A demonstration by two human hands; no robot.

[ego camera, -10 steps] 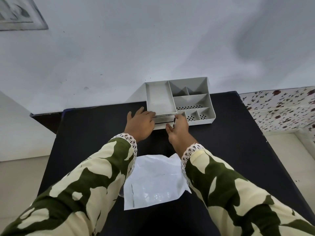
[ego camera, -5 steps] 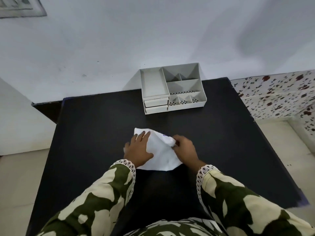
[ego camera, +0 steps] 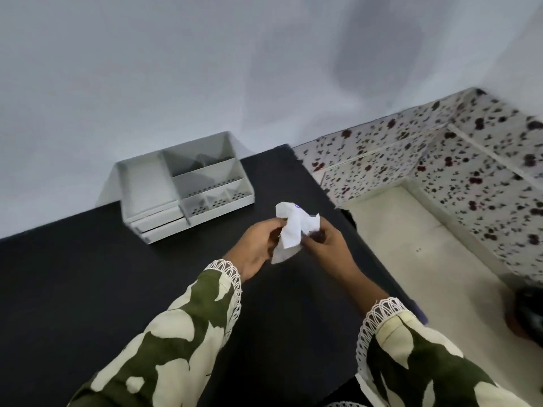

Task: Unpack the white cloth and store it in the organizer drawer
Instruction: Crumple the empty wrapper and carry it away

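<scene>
Both hands hold a crumpled white plastic wrapper (ego camera: 293, 227) with a small purple mark, raised above the black table (ego camera: 88, 274) near its right edge. My left hand (ego camera: 255, 245) pinches its left side and my right hand (ego camera: 329, 245) grips its right side. The grey organizer (ego camera: 182, 189) stands at the table's back edge against the wall, left of my hands. Its two small drawers (ego camera: 158, 223) at the front left look pushed in. No separate white cloth shows anywhere.
The table's right edge runs just beyond my right hand, with pale floor (ego camera: 411, 259) below. Speckled tiles (ego camera: 440, 160) line the wall base at right. A dark object (ego camera: 529, 315) lies on the floor at far right.
My hands left the organizer's drawer, took up the flat white wrapper from the table and crumpled it in the air. The view swung to the right.
</scene>
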